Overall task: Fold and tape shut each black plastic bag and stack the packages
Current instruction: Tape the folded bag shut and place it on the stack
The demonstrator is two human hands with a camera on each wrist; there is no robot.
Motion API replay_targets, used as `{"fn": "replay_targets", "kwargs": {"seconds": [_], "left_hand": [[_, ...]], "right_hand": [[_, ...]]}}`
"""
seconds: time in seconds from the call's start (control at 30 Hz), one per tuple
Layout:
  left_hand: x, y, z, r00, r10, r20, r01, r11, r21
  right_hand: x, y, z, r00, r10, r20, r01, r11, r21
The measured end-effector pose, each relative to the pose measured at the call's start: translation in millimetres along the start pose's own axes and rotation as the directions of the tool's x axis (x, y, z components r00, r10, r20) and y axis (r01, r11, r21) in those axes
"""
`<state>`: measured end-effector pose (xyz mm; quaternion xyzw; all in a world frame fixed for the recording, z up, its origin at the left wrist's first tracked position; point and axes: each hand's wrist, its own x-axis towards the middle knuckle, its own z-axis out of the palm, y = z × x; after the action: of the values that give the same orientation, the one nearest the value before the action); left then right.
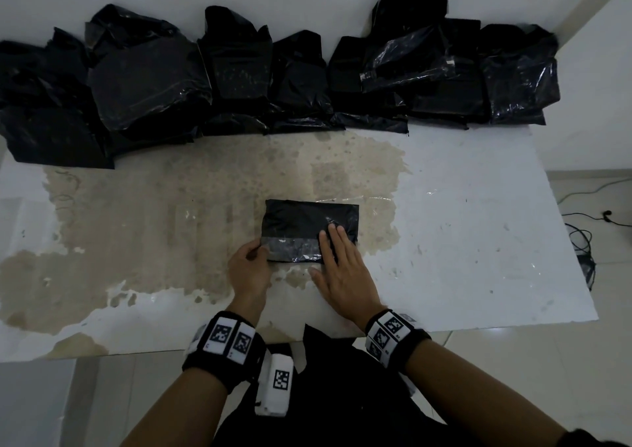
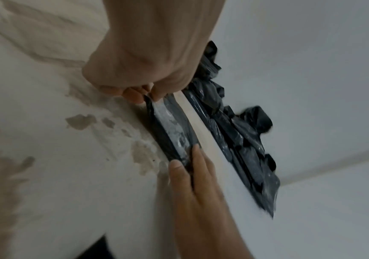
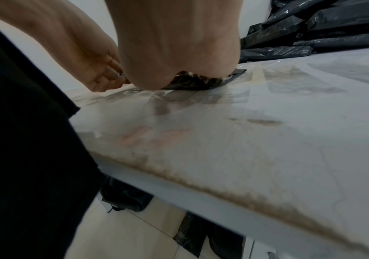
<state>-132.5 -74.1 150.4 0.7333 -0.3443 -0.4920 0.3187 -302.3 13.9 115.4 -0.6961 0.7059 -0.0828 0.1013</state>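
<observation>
Wristbands (image 1: 224,344): black, with white square-coded tags, on both forearms at the near table edge; a further white tagged block (image 1: 275,383) hangs below the left one.
Clothing (image 1: 342,395): black, at the bottom of the head view, against the table edge.
Left hand (image 1: 248,265): at the bag's near left corner; fingers curled, thumb and fingertips (image 2: 134,94) pinching the left end of the tape and the bag corner.
Right hand (image 1: 342,268): laid flat on the bag's right part; fingers straight and together, pressing down, thumb spread out on the table beside the near edge.
Bag (image 1: 301,224): black plastic, folded to a flat rectangle, lying near the middle of the table, just ahead of both hands.
Tape (image 1: 294,243): clear glossy strip running left to right across the near part of the bag, from the left hand's pinch to beneath the right hand.
Table (image 1: 461,241): white top, with a large brownish worn patch around and left of the bag; glossy clear film patches on the surface.
Packages (image 1: 239,80): many black plastic bundles heaped in a row along the far table edge against the white wall, well apart from the bag.
Floor: pale tiles; dark cables (image 1: 581,234) lying to the right of the table; dark plastic pieces (image 3: 126,198) beneath the table, seen from the right wrist.
</observation>
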Motion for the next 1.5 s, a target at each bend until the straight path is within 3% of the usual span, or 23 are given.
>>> {"fn": "replay_targets", "kwargs": {"seconds": [0.07,0.13,0.27,0.43,0.57,0.73,0.83,0.93,1.07,1.2,1.4,1.5], "left_hand": [[4.7,2.0,-0.8,0.989,-0.140,0.040,0.144,0.976,-0.165],[10.8,1.5,-3.7,0.968,-0.222,0.119,0.244,0.944,-0.221],[14.8,3.2,-8.7,0.947,-0.278,0.162,0.314,0.905,-0.285],[9.9,1.7,-8.5,0.990,-0.131,0.042,0.137,0.969,-0.206],[0.1,1.4,-1.4,0.999,-0.005,-0.048,-0.004,0.984,-0.178],[-7.8,-3.5,8.2,0.997,0.035,0.065,-0.038,0.998,0.047],[-1.9,-10.0,7.7,0.989,0.076,0.129,-0.105,0.965,0.241],[-4.0,-7.5,8.4,0.961,0.187,0.201,-0.257,0.873,0.415],[-4.0,-6.5,6.5,0.921,0.343,0.186,-0.389,0.766,0.513],[-5.9,-5.5,9.9,0.908,0.394,0.141,-0.404,0.739,0.539],[-5.3,-5.5,9.3,0.940,0.330,0.084,-0.336,0.856,0.394],[4.4,-7.1,1.5,0.941,0.307,0.140,-0.337,0.842,0.421]], "right_hand": [[-0.3,1.2,0.1,1.000,-0.001,0.009,0.001,1.000,0.005],[-0.9,2.4,0.2,1.000,-0.006,0.012,0.006,1.000,0.006],[-1.2,3.8,-0.4,1.000,-0.014,0.018,0.014,1.000,0.001],[-0.8,3.8,-2.3,1.000,-0.015,0.015,0.015,1.000,-0.007],[2.1,1.9,-3.2,1.000,0.008,0.009,-0.008,1.000,0.007],[3.6,0.7,-4.3,1.000,0.009,-0.002,-0.009,1.000,0.021],[3.3,1.9,-4.5,1.000,0.002,0.006,-0.002,1.000,0.010],[2.8,3.9,-4.5,1.000,-0.007,0.010,0.007,1.000,0.000],[2.7,5.8,-5.6,1.000,-0.022,0.022,0.022,0.999,-0.035],[3.1,9.7,-5.5,0.998,-0.058,0.039,0.061,0.995,-0.079],[3.2,12.9,-3.6,0.995,-0.076,0.059,0.081,0.992,-0.097],[2.6,13.9,-2.0,0.995,-0.075,0.068,0.082,0.992,-0.095]]}}
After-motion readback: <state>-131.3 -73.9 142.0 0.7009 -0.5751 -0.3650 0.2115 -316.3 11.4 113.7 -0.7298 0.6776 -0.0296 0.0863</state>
